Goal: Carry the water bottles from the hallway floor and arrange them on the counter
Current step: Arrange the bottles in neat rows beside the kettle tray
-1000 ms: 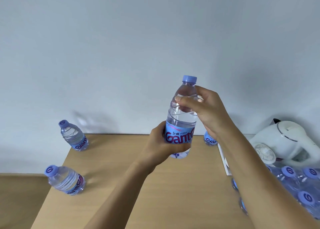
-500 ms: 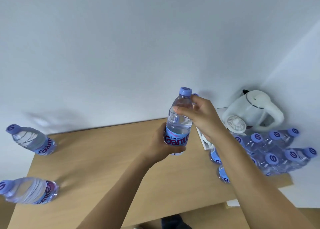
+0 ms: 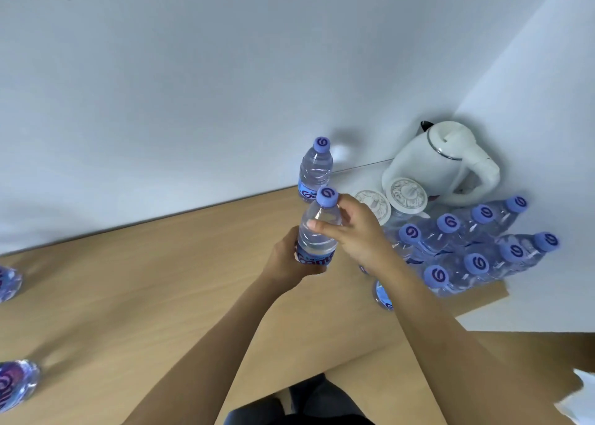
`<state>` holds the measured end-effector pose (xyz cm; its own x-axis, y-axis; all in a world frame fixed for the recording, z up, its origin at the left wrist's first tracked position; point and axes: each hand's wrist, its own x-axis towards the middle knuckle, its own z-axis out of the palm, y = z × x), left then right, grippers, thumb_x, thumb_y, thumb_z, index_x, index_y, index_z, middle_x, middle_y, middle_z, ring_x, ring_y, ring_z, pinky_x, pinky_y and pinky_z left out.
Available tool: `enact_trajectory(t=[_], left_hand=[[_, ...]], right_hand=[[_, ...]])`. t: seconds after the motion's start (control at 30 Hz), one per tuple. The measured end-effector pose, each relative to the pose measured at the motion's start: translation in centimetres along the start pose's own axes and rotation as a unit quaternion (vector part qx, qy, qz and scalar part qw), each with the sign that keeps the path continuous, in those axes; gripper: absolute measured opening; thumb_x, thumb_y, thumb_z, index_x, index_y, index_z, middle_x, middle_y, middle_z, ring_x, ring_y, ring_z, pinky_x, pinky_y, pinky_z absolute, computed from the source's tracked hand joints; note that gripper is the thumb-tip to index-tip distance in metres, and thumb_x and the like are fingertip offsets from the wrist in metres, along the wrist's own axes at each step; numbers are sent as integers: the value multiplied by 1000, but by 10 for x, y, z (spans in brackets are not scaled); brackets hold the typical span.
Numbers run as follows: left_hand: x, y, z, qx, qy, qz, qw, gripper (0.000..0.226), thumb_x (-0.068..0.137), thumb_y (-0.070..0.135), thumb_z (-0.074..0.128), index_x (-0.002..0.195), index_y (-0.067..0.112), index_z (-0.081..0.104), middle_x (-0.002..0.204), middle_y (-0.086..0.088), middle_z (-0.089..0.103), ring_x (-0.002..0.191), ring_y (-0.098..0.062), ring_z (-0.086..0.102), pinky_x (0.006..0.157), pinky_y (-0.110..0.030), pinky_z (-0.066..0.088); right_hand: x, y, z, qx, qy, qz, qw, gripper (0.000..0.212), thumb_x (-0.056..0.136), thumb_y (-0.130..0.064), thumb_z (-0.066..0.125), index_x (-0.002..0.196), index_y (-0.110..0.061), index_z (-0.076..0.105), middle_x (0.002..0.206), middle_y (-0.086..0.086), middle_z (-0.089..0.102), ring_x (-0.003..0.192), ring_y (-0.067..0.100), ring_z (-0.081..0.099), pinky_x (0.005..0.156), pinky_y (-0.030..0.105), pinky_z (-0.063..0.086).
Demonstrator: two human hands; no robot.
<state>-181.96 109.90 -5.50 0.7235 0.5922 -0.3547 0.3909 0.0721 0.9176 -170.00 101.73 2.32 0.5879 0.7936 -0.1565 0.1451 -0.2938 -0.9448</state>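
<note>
One clear water bottle [image 3: 318,231], purple-capped with a blue label, is held upright above the wooden counter [image 3: 161,295]. The left hand [image 3: 286,260] grips its labelled base; the right hand [image 3: 357,231] wraps its shoulder. Another bottle [image 3: 315,170] stands behind; about eight stand clustered [image 3: 476,247] beside one white kettle [image 3: 441,163].

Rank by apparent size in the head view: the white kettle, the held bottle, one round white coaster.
1. white kettle
2. held bottle, though it is nearer the camera, which makes this unsure
3. round white coaster
</note>
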Motion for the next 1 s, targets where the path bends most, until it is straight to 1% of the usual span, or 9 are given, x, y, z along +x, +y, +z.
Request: enact_trajectory(t=[0.07, 0.17, 0.37, 0.5, 0.6, 0.67, 0.77, 0.87, 1.0], left_hand=[[9, -7, 7, 4, 10, -12, 1000, 68, 62, 3, 86, 121, 16, 56, 110, -2, 69, 103, -24, 65, 90, -43, 54], [19, -14, 16, 9, 27, -23, 999, 70, 61, 2, 86, 121, 19, 55, 108, 0, 70, 101, -23, 65, 87, -40, 54], [33, -25, 34, 18, 58, -6, 998, 71, 61, 2, 87, 120, 21, 54, 105, 5, 67, 94, -16, 62, 72, -16, 49], [46, -23, 42, 20, 76, 29, 997, 72, 63, -6, 81, 126, 15, 53, 118, -2, 60, 104, -16, 56, 70, -1, 42], [57, -20, 48, 30, 94, 43, 994, 70, 65, -13, 74, 127, 12, 54, 114, 5, 47, 111, -15, 47, 68, 4, 39], [64, -19, 49, 35, 97, 49, 994, 68, 66, -15, 69, 127, 11, 54, 109, 10, 43, 114, -16, 44, 69, 6, 38], [76, -17, 47, 75, 98, 65, 990, 66, 67, -14, 67, 128, 7, 53, 115, -6, 52, 110, -10, 39, 75, 5, 34], [88, -15, 48, 97, 106, 70, 987, 58, 67, -13, 62, 123, 2, 55, 109, -12, 56, 109, -19, 40, 75, 2, 35], [103, -10, 48, 107, 117, 38, 987, 49, 69, -11, 61, 117, -3, 53, 111, -20, 50, 92, -13, 42, 70, -9, 37]], right_hand=[[1, 10, 1, -19, 1, -2, 1000, 28, 80, -15, 81, 91, -32, 61, 87, -15, 65, 78, -8, 58, 72, 9, 43], [1, 24, 3, -18, 7, 2, 1000, 35, 79, -12, 81, 97, -32, 60, 94, -13, 64, 85, -6, 58, 75, 8, 41], [5, 46, 1, 14, 26, 7, 1000, 46, 77, 0, 80, 104, -32, 60, 100, -15, 66, 91, -10, 60, 85, 12, 45], [12, 53, -2, 21, 41, 5, 999, 51, 77, 2, 78, 110, -32, 59, 106, -16, 65, 98, -10, 60, 86, 9, 44], [22, 53, -4, 14, 55, 4, 998, 53, 76, 1, 78, 109, -34, 58, 106, -17, 64, 97, -10, 60, 87, 11, 45], [31, 51, -4, 5, 64, 3, 998, 53, 75, 1, 79, 108, -35, 57, 104, -17, 63, 94, -12, 60, 85, 9, 45], [44, 48, -6, -19, 80, -8, 997, 54, 72, 2, 80, 108, -32, 57, 108, -13, 60, 96, -15, 55, 84, 4, 40], [57, 47, -7, -45, 90, -19, 995, 51, 71, 5, 79, 113, -20, 62, 116, -1, 50, 95, -23, 49, 81, 0, 38], [73, 45, -8, -64, 89, -8, 994, 52, 74, 2, 77, 120, -14, 61, 115, -2, 44, 92, -20, 50, 80, -1, 37]])
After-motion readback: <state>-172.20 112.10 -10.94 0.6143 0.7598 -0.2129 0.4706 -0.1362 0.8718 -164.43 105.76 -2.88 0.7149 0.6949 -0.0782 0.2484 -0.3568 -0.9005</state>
